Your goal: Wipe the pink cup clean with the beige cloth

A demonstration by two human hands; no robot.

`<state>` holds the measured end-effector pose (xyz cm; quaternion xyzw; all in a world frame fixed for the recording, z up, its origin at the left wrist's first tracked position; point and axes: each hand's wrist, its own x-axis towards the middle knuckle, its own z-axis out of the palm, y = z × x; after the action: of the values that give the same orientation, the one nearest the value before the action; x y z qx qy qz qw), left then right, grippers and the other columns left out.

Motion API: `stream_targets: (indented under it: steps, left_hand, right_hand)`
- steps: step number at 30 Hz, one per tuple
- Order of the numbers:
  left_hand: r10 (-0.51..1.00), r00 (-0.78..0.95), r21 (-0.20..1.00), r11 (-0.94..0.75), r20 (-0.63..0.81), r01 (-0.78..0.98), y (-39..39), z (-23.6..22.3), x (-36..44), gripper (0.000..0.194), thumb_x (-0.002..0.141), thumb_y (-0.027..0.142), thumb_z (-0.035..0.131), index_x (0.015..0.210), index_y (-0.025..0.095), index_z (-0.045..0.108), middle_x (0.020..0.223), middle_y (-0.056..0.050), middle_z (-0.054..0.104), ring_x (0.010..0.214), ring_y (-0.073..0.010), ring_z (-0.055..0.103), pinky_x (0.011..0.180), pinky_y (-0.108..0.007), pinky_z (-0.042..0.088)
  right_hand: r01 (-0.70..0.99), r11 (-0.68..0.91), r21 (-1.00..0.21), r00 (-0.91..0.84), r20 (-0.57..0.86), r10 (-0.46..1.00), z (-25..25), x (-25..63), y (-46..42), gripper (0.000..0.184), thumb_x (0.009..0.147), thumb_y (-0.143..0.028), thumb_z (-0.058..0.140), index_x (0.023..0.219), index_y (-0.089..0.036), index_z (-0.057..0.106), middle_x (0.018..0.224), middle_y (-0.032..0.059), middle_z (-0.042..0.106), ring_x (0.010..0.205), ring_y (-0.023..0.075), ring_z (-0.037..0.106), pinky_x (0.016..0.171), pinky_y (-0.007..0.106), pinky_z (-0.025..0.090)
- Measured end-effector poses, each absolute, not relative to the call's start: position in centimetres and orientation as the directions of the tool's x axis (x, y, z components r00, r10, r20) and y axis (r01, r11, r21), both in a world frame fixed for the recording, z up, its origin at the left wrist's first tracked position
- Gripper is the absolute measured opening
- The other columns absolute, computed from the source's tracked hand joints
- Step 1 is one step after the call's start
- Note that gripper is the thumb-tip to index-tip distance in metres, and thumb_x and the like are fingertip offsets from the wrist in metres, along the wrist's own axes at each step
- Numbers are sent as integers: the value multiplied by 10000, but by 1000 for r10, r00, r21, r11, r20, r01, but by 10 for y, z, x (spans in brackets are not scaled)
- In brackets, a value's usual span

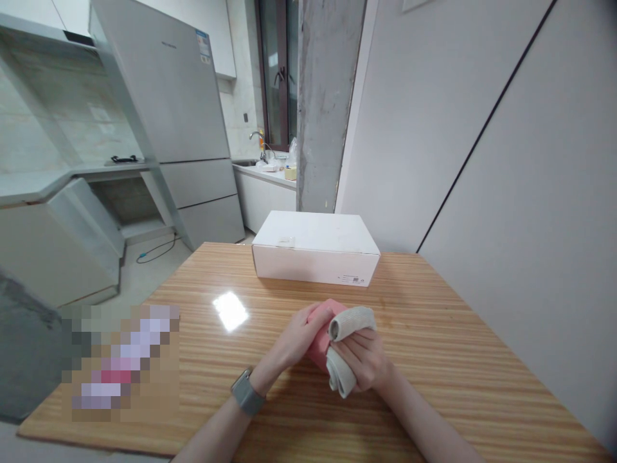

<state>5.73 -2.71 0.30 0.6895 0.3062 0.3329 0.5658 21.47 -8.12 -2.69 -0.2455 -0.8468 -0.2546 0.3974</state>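
My left hand [297,337], with a grey watch on its wrist, is closed around a pink object [319,350] over the wooden table. Most of the pink object is covered by hands and cloth, so its kind does not show. My right hand [366,360] grips a folded light-grey cloth [354,321], its fingers bent over the middle. Both ends of the cloth stick out, above and below the fingers. It is pressed against the right side of the pink object.
A white closed box [315,247] stands at the back of the wooden table [448,360]. A blurred-out patch [125,360] covers something at the left edge. Beyond are a fridge [168,96], a sink counter [265,193] and, to the right, a white wall [530,225].
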Motion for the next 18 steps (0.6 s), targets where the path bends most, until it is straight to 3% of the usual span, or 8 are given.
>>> stream_targets:
  steps: [6,11,15,18]
  left_hand:
    - [843,516,988,-135,151,-69,-25,-12,63,424,894,502,447,853,129,643,829,-50,656,776,-184,556,723,-277,416]
    - [889,450,991,-26,83,-133,-27,-12,66,473,869,548,467,775,122,649,746,-38,654,728,-175,558,705,-272,422]
    - [899,435,969,141,-40,-202,-26,-9,66,530,860,581,463,930,115,704,916,-81,714,914,-241,612,825,-317,441]
    - [882,469,901,241,-48,-360,-22,-11,67,530,873,563,462,1111,138,671,1110,-88,691,1100,-257,575,968,-334,397]
  right_hand:
    - [661,719,215,-534,808,249,-24,223,-75,404,934,-317,339,1147,-73,580,755,160,717,652,270,695,594,376,526]
    - [693,706,143,-491,811,317,-28,229,-70,508,895,-343,411,1321,-72,470,918,184,716,793,296,703,696,421,542]
    - [697,716,29,-447,798,403,-30,234,-70,562,873,-311,444,1398,-117,402,1179,166,645,1061,301,630,877,454,511]
    - [702,690,-176,-261,838,480,-31,231,-70,492,886,-278,434,1364,-169,468,1296,119,577,1198,293,540,1008,493,425]
